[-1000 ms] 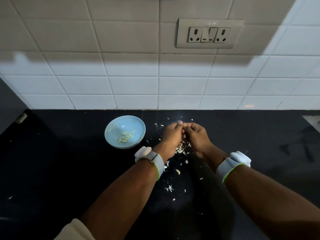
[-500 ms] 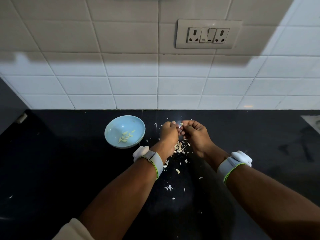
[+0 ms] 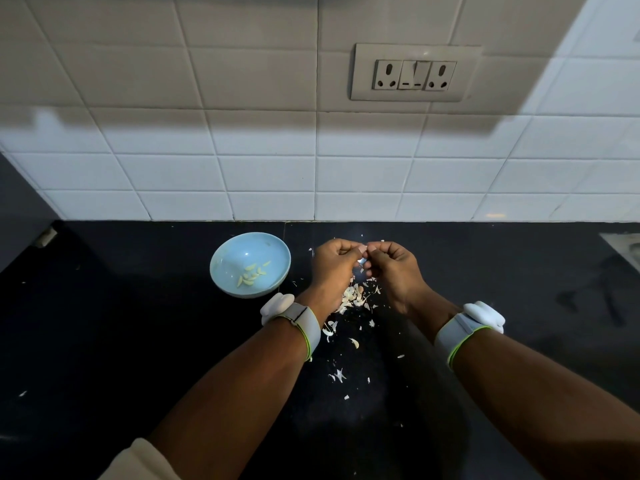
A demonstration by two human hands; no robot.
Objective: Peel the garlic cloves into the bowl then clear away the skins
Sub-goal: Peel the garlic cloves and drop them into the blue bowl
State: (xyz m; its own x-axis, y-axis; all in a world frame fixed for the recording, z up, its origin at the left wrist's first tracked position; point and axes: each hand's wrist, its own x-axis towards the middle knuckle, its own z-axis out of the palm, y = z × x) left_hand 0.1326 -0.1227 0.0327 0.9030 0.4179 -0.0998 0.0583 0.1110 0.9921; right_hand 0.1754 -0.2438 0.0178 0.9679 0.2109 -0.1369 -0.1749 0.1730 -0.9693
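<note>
Two hands meet above the black counter [image 3: 104,341] in the head view: my left hand [image 3: 334,268] and my right hand [image 3: 394,268] are both curled, fingertips pinched together on one small garlic clove [image 3: 362,250] held between them, most of it hidden by my fingers. Directly below my hands lies a heap of garlic skins [image 3: 353,296], with loose flakes scattered toward me across the counter, too many and too small to count. One light blue bowl [image 3: 277,258] sits just left of my left hand, apart from it, and holds peeled cloves [image 3: 252,273], about eight as far as I can make out. My forearms cover part of the scattered skins. Two white bands with green edges wrap my wrists, the left band [image 3: 294,318] close to the bowl's near rim, the right band [image 3: 467,327] well clear of it. One socket plate [image 3: 414,72] with two outlets is on the white tiled wall [image 3: 242,161] behind the counter
</note>
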